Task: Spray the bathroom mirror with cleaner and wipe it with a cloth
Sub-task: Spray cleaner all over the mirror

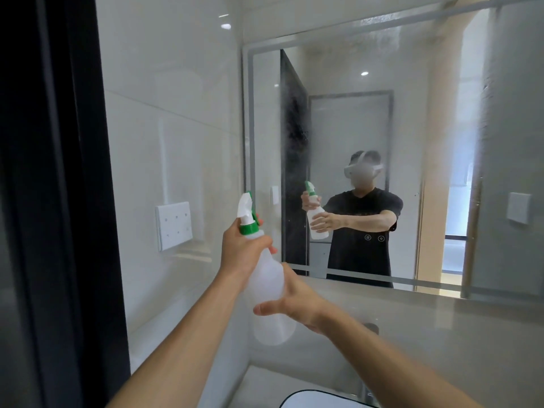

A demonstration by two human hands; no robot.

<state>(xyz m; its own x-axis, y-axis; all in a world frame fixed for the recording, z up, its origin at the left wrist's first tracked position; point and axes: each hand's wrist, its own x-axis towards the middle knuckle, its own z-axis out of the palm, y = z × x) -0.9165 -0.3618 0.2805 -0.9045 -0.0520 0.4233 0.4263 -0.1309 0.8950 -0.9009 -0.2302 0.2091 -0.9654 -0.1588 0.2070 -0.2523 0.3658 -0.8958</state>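
Above the basin, the mirror (368, 119) fills the wall, misted with droplets along its left and upper areas. Before it, the spray bottle (269, 287) is raised, nozzle toward the glass. Left hand (241, 254) grips the neck at the trigger; right hand (294, 301) wraps the body. Spraying appears underway; wiping next requires a cloth, none visible.
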